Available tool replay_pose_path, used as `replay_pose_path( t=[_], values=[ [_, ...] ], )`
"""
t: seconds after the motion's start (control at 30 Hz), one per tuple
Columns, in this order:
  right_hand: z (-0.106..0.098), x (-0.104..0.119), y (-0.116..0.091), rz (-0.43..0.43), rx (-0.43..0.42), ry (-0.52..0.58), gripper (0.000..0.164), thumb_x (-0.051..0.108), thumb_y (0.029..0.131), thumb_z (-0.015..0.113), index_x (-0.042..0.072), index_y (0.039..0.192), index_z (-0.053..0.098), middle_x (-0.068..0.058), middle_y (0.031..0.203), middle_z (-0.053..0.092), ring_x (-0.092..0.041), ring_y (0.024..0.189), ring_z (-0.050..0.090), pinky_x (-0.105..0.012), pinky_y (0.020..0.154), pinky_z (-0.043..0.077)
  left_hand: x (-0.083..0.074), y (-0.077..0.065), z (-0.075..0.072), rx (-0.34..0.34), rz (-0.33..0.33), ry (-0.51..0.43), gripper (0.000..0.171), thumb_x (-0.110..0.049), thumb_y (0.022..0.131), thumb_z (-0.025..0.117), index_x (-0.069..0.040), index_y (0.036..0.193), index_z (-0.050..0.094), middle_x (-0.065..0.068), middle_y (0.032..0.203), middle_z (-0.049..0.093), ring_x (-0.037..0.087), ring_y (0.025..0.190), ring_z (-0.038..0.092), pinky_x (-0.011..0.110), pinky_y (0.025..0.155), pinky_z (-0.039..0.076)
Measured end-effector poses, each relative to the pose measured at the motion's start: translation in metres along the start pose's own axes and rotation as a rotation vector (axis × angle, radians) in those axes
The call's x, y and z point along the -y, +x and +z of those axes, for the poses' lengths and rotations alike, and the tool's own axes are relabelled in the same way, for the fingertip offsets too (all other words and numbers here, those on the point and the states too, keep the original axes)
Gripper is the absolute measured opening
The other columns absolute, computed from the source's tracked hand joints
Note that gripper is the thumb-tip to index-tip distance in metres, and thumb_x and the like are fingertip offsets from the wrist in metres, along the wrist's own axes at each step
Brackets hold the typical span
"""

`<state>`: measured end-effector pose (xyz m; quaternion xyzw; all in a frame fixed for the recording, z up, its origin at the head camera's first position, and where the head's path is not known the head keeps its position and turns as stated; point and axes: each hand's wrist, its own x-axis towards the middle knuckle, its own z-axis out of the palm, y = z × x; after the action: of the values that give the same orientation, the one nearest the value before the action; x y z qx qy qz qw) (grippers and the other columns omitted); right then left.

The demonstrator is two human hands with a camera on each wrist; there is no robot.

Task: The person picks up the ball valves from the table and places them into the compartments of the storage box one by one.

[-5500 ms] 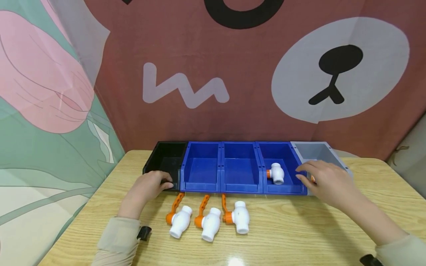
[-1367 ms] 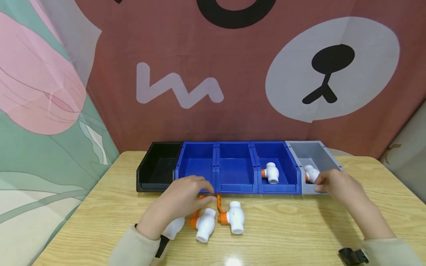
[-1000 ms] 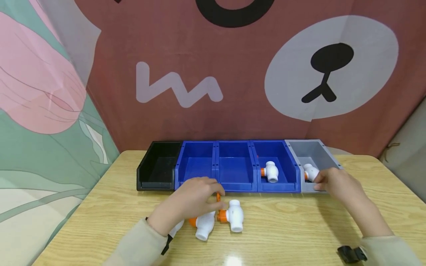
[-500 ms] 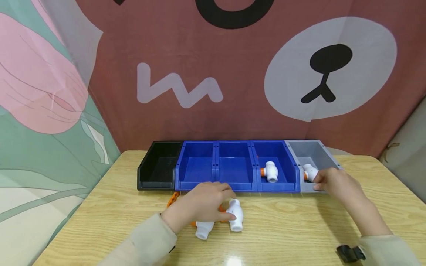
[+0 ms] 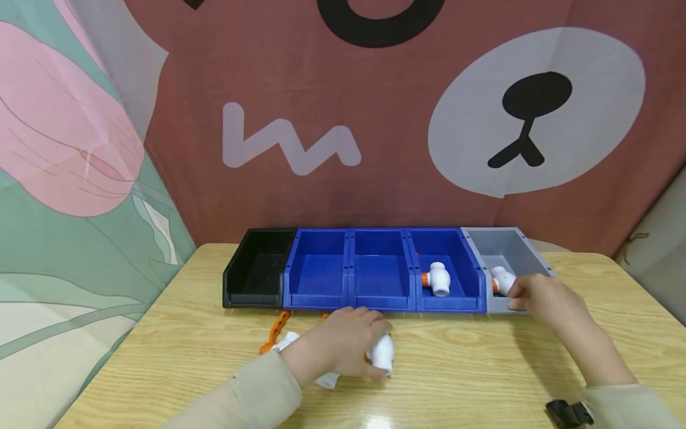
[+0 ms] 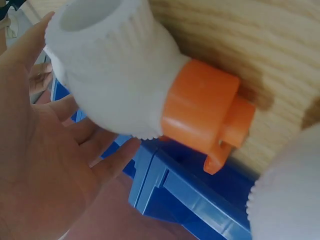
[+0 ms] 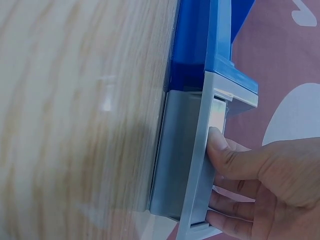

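Note:
In the head view my left hand (image 5: 345,345) reaches over the rightmost white ball valve (image 5: 382,355) on the table. The left wrist view has this ball valve (image 6: 120,75), with its orange handle hub, between the thumb and the spread, nearly straight fingers of the left hand (image 6: 55,155). Two more ball valves lie to its left, one mostly covered by the hand and one, with an orange lever (image 5: 278,326), partly behind the forearm. My right hand (image 5: 549,301) grips the front lip of the grey bin (image 7: 197,170), thumb outside and fingers inside.
A row of bins stands at the back of the wooden table (image 5: 461,375): a black bin (image 5: 252,300), three blue bins (image 5: 321,301) and the grey one. One ball valve (image 5: 440,279) sits in the right blue bin, another ball valve (image 5: 502,280) in the grey bin. A printed cloth hangs behind.
My left hand has moved from the black bin rightward across the valves to the rightmost one. My right hand came down to the grey bin's front lip and has stayed there.

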<state>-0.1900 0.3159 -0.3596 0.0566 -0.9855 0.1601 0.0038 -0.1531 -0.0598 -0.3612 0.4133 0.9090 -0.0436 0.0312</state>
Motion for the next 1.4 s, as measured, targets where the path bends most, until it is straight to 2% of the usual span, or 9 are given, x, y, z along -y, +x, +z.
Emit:
replay_pose_path(
  t=[0.2, 0.37, 0.57, 0.7, 1.0, 1.27, 1.4],
  values=[
    [0.001, 0.0, 0.0, 0.004, 0.009, 0.0, 0.01, 0.018, 0.083, 0.08, 0.012, 0.085, 0.073, -0.007, 0.085, 0.07, -0.03, 0.079, 0.063, -0.05, 0.06, 0.048, -0.003, 0.004, 0.003, 0.028, 0.026, 0.027, 0.072, -0.067, 0.081, 0.068, -0.022, 0.136, 0.055, -0.005, 0.124, 0.059, 0.012, 0.111, 0.057, 0.03, 0.094, 0.049],
    [0.0, -0.001, 0.001, 0.007, 0.021, -0.006, 0.011, 0.017, 0.083, 0.079, 0.009, 0.086, 0.073, -0.009, 0.086, 0.07, -0.03, 0.079, 0.063, -0.051, 0.062, 0.049, -0.004, 0.009, 0.006, 0.01, 0.038, 0.027, 0.069, -0.064, 0.08, 0.071, -0.021, 0.132, 0.058, -0.005, 0.121, 0.06, 0.011, 0.108, 0.059, 0.028, 0.092, 0.049],
    [0.001, -0.002, 0.002, 0.01, 0.022, -0.006, 0.011, 0.018, 0.083, 0.08, 0.01, 0.086, 0.072, -0.01, 0.087, 0.07, -0.031, 0.08, 0.063, -0.051, 0.061, 0.049, -0.007, 0.011, 0.005, 0.01, 0.026, 0.011, 0.063, -0.057, 0.079, 0.076, -0.018, 0.125, 0.06, -0.005, 0.107, 0.06, 0.008, 0.093, 0.059, 0.024, 0.079, 0.051],
    [0.002, -0.002, 0.001, 0.012, 0.013, -0.002, 0.011, 0.018, 0.082, 0.08, 0.011, 0.085, 0.073, -0.01, 0.087, 0.07, -0.031, 0.08, 0.063, -0.051, 0.061, 0.049, -0.009, 0.01, 0.003, 0.015, 0.018, 0.039, 0.063, -0.057, 0.075, 0.08, -0.019, 0.122, 0.062, -0.006, 0.102, 0.06, 0.008, 0.089, 0.059, 0.024, 0.076, 0.051],
    [0.002, 0.0, 0.0, 0.014, -0.001, -0.006, 0.011, 0.018, 0.082, 0.081, 0.011, 0.084, 0.073, -0.01, 0.087, 0.07, -0.032, 0.079, 0.062, -0.051, 0.059, 0.048, -0.016, 0.004, -0.004, 0.052, 0.032, 0.048, 0.072, -0.061, 0.069, 0.083, -0.023, 0.127, 0.062, -0.009, 0.103, 0.061, 0.005, 0.089, 0.058, 0.024, 0.078, 0.051],
    [0.001, 0.001, -0.001, 0.021, -0.004, 0.004, 0.011, 0.018, 0.082, 0.08, 0.01, 0.085, 0.073, -0.01, 0.086, 0.07, -0.031, 0.078, 0.062, -0.051, 0.059, 0.048, -0.023, -0.001, -0.011, 0.019, 0.104, 0.069, 0.069, -0.06, 0.07, 0.082, -0.024, 0.125, 0.063, -0.011, 0.104, 0.062, 0.005, 0.089, 0.057, 0.022, 0.081, 0.051],
    [0.002, 0.0, 0.0, 0.011, -0.012, 0.008, 0.011, 0.018, 0.082, 0.08, 0.011, 0.085, 0.073, -0.009, 0.086, 0.07, -0.031, 0.078, 0.062, -0.051, 0.059, 0.048, -0.022, -0.003, -0.015, 0.002, 0.13, 0.111, 0.067, -0.06, 0.07, 0.082, -0.023, 0.123, 0.065, -0.01, 0.101, 0.062, 0.004, 0.086, 0.057, 0.022, 0.08, 0.051]
  ],
)
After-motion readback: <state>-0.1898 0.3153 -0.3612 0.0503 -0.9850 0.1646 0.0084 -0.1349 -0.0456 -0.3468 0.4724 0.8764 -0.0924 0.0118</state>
